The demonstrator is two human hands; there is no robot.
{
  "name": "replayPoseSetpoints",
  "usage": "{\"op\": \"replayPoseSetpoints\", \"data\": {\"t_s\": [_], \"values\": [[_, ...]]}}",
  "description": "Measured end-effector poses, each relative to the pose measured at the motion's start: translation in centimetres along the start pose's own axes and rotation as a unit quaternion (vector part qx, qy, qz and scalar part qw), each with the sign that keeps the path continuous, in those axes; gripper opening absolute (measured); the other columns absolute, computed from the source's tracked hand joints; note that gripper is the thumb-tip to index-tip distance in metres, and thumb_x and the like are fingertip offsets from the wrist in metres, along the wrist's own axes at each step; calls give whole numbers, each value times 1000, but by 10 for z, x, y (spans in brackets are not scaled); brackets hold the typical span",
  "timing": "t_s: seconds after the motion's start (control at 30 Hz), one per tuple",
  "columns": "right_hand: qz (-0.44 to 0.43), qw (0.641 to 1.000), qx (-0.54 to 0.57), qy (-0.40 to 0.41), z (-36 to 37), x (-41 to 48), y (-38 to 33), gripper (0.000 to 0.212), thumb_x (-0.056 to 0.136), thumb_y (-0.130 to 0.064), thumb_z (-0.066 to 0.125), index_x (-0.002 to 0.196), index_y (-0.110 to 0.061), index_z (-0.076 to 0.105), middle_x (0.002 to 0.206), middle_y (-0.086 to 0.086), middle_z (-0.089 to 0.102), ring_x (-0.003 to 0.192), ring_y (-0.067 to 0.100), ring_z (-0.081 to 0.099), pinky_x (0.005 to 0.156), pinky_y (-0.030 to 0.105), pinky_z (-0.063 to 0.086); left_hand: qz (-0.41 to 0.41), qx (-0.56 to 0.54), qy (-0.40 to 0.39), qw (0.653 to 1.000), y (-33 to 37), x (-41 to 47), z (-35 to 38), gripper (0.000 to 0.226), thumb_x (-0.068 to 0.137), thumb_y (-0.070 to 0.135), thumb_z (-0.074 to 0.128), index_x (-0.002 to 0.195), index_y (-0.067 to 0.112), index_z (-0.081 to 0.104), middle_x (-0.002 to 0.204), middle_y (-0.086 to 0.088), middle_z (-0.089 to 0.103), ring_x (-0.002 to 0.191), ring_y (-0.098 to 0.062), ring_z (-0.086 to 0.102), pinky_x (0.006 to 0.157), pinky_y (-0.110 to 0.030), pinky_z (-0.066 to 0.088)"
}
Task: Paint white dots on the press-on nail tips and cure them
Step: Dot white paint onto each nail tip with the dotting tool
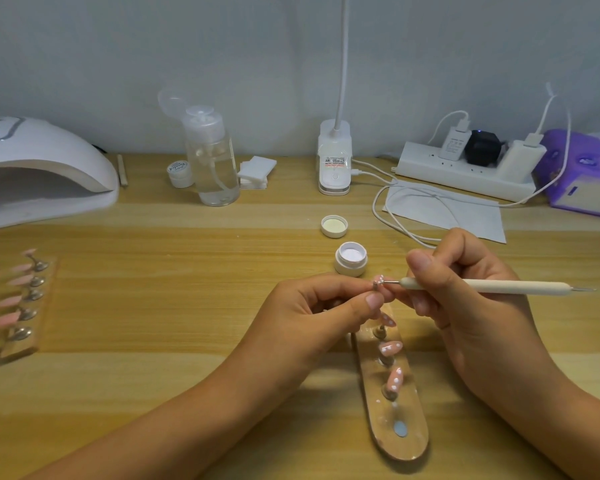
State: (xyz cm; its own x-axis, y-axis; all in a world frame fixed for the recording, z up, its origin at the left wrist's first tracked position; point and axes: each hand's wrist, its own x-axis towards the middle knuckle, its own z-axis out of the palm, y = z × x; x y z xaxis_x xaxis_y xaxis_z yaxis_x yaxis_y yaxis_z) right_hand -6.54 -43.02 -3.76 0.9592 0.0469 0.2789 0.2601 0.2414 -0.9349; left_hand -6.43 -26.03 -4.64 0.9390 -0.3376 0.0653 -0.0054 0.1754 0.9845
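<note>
Left hand [321, 306] pinching a dotted nail tip [378, 282] aloft, right hand [465, 292] gripping the dotting pen [482, 286] level, its tip touching the nail

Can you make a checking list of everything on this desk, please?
Surface: wooden table, pale grain.
Job's things: dotting tool touches nail tip; open gel jar, lid beside; dotted tips on near holder; plain tips on left holder; curing lamp far left.
Clutter: pump bottle, small jar, cotton pads, face mask, purple box.
Hands: left hand pinches nail tip; right hand holds dotting tool.
Cables: white cables from power strip cross the mask.
Surroundings: grey wall, desk lamp.
</note>
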Motion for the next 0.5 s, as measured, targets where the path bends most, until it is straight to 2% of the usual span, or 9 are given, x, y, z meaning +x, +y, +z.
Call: {"op": "replayPoseSetpoints", "data": {"t_s": [0.1,0.27,0.4,0.5], "values": [[3,1000,2,4,0,1,0,27,73,-28,76,59,-24,53,50,-4,51,49,7,49,59,18,48,-1,11,1,1000,-1,0,0,22,79,19,68,97,11,77,91,1,76,79,1,66,68,-9,46],[-1,1000,-13,-6,-2,0,0,34,69,-49,80,63,-27,55,53,-8,54,52,7,50,64,26,49,-1,7,4,1000,-1,0,0,24,79,19,68,98,7,76,86,4,75,73,4,63,66,-8,45],[2,1000,-12,-11,-2,1,2,34,69,-48,80,63,-26,55,53,-5,54,52,7,51,64,22,50,-2,6,3,1000,-1,1,0,24,79,18,68,98,6,76,91,2,76,77,2,65,68,-9,46],[2,1000,-11,-12,-3,1,3,35,69,-48,80,63,-26,54,53,-6,53,52,6,51,64,23,49,-3,2,5,1000,0,1,0,25,78,18,68,98,6,76,92,1,76,79,2,66,69,-9,46]]}}
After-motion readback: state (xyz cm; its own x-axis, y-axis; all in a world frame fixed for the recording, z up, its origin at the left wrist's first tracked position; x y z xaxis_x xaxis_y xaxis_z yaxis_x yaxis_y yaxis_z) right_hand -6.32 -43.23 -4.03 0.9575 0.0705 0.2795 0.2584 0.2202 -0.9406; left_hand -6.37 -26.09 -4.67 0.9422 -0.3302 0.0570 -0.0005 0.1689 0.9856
